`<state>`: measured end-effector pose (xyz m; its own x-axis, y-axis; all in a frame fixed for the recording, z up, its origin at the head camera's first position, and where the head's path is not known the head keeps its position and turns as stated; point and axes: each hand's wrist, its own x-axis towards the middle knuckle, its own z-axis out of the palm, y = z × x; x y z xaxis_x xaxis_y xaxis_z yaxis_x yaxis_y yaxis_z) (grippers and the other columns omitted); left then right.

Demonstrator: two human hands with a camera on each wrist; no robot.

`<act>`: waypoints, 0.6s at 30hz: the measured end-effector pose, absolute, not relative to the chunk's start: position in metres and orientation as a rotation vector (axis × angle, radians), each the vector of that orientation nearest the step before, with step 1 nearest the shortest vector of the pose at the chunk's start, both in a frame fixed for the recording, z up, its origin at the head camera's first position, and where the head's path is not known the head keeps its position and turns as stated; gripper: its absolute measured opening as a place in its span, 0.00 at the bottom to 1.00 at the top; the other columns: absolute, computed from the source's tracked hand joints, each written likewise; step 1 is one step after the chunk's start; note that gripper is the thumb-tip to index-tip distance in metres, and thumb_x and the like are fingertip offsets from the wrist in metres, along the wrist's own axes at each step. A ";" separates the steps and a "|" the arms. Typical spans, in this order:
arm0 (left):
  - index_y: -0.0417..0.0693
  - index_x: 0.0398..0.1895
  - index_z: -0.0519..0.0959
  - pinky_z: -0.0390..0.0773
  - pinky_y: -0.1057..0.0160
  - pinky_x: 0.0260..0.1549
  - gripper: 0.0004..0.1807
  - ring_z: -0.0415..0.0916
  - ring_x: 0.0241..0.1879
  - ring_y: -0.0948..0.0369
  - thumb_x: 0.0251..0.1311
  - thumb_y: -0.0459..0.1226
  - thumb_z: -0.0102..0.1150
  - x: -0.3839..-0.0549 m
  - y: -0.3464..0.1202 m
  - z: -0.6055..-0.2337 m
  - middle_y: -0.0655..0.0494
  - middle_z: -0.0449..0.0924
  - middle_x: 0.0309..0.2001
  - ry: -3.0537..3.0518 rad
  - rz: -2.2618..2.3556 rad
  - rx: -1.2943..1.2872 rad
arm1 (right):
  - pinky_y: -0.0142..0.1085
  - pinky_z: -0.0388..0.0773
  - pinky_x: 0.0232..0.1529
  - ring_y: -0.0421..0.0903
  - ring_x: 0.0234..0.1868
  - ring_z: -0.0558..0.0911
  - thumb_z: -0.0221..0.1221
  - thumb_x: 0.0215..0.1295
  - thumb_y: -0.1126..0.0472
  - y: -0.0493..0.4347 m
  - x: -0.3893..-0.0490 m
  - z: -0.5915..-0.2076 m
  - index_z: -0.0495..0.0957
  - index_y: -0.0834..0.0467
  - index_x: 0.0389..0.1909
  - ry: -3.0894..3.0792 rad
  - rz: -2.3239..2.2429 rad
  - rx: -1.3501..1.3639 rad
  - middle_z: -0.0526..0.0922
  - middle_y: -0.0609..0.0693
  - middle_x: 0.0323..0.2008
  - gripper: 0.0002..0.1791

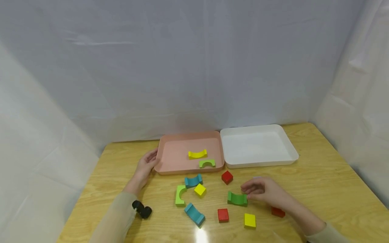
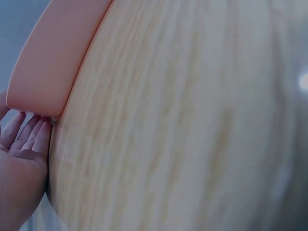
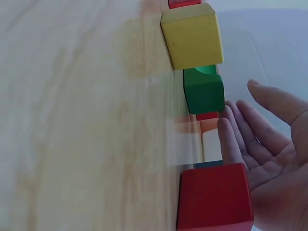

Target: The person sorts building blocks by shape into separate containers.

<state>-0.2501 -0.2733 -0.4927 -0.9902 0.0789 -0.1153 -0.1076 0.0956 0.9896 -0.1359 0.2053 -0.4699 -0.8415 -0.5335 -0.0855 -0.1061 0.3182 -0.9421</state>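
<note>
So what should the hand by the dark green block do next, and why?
I think the right hand could gently pinch the dark green arch. It's right beside that block, and its thumb is spread from its fingers. A yellow arch and a light green arch already lie in the pink tray.

From above, head view faces down — wrist views skim the shared table (image 1: pixel 103 182) closely.
</note>
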 end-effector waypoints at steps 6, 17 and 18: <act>0.34 0.84 0.53 0.74 0.84 0.53 0.32 0.55 0.81 0.44 0.81 0.27 0.47 -0.251 -0.273 -0.493 0.34 0.53 0.83 2.218 2.027 -0.035 | 0.32 0.88 0.53 0.33 0.50 0.87 0.70 0.70 0.63 0.206 -0.134 -0.475 0.83 0.69 0.58 2.233 -1.516 -0.584 0.87 0.66 0.56 0.20; 0.34 0.84 0.53 0.73 0.85 0.53 0.33 0.54 0.81 0.44 0.81 0.26 0.47 -0.250 -0.273 -0.493 0.34 0.53 0.83 2.207 2.035 -0.055 | 0.36 0.89 0.53 0.46 0.53 0.90 0.70 0.69 0.64 0.206 -0.128 -0.475 0.83 0.69 0.58 2.230 -1.492 -0.581 0.86 0.67 0.58 0.20; 0.34 0.84 0.53 0.73 0.85 0.53 0.33 0.54 0.81 0.44 0.81 0.27 0.47 -0.250 -0.273 -0.493 0.34 0.53 0.83 2.208 2.031 -0.055 | 0.36 0.89 0.53 0.48 0.53 0.90 0.70 0.69 0.64 0.205 -0.128 -0.476 0.83 0.69 0.58 2.237 -1.480 -0.577 0.86 0.67 0.58 0.20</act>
